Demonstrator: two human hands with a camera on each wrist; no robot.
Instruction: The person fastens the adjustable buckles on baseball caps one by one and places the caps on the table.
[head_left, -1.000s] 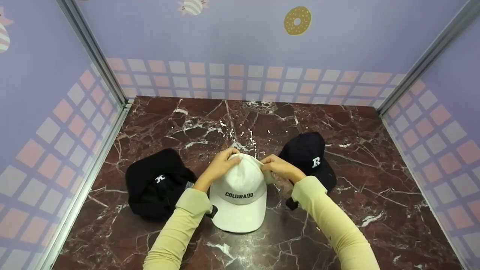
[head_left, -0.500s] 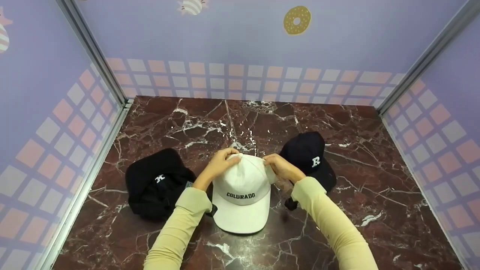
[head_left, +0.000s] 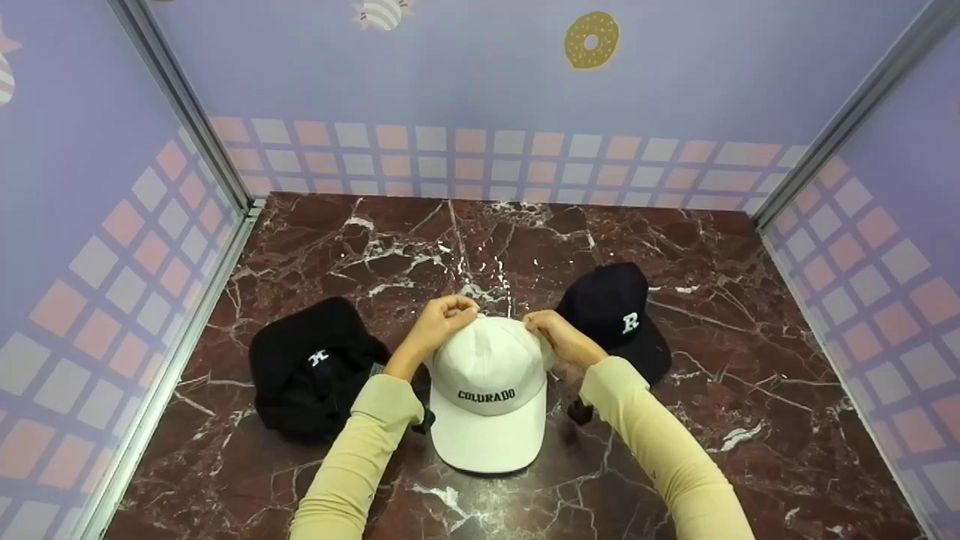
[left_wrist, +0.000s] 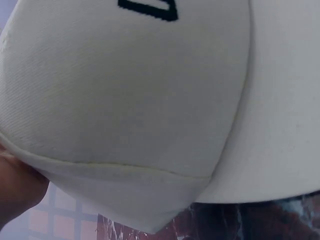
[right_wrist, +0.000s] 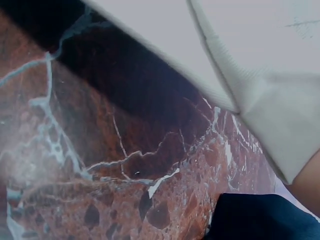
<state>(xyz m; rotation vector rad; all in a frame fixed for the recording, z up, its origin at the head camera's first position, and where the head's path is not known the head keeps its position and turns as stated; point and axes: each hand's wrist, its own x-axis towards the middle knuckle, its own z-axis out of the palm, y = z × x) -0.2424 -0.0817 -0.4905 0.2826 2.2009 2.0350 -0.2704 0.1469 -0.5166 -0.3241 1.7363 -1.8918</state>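
Observation:
A white baseball cap (head_left: 491, 367) with dark COLORADO lettering is held between both hands, its brim toward the person. My left hand (head_left: 441, 322) pinches the fabric at the back left of the crown. At the back right, my right hand (head_left: 562, 335) pinches the crown between thumb and fingers. Close up in the left wrist view are the cap's crown (left_wrist: 125, 95) and brim (left_wrist: 285, 110), with part of the hand at the left edge. The right wrist view shows the cap's underside edge (right_wrist: 280, 115) above the table, its shadow below.
On the left lies a black cap (head_left: 315, 375) with a white emblem, partly behind the left forearm. A navy cap (head_left: 611, 307) with a white R sits just beyond the right hand. The dark red marble table (head_left: 720, 300) is walled by lilac panels (head_left: 480, 82).
The white cap has shifted slightly to the right and toward the person. Its crown looks rounder, with the crease at the top less marked. Both hands keep their pinch; the other caps stay put.

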